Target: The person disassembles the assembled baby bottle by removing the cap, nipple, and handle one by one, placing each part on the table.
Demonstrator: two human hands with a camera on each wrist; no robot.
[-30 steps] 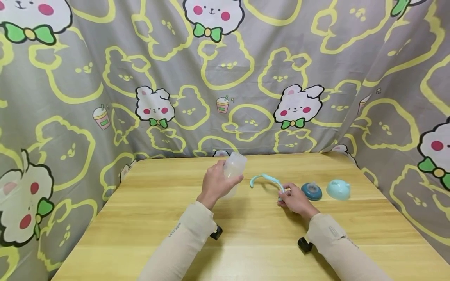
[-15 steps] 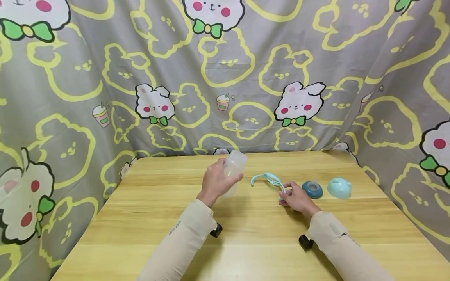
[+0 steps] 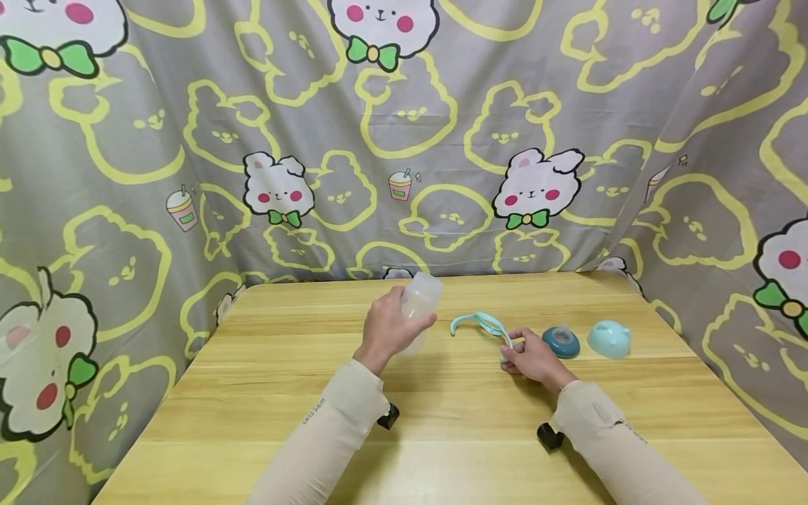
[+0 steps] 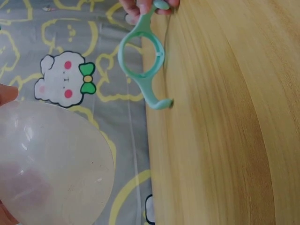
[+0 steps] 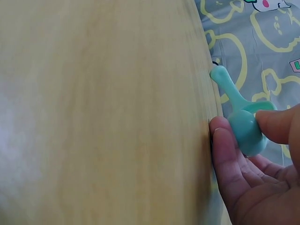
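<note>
Two hands over wooden surface (image 3: 265, 393): left hand (image 3: 386, 330) curled around clear bottle (image 3: 419, 303), lifted; right hand (image 3: 533, 359) pinching end of teal handle ring (image 3: 482, 325), beside blue collar (image 3: 560, 341), teal cap (image 3: 609, 338).

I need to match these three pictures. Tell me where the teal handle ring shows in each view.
Head: teal handle ring at centre, its near end pinched by the right hand.
Left wrist: top centre, above the table edge.
Right wrist: only one end, at right, pinched.
Shared landmark: the wooden table.
</note>
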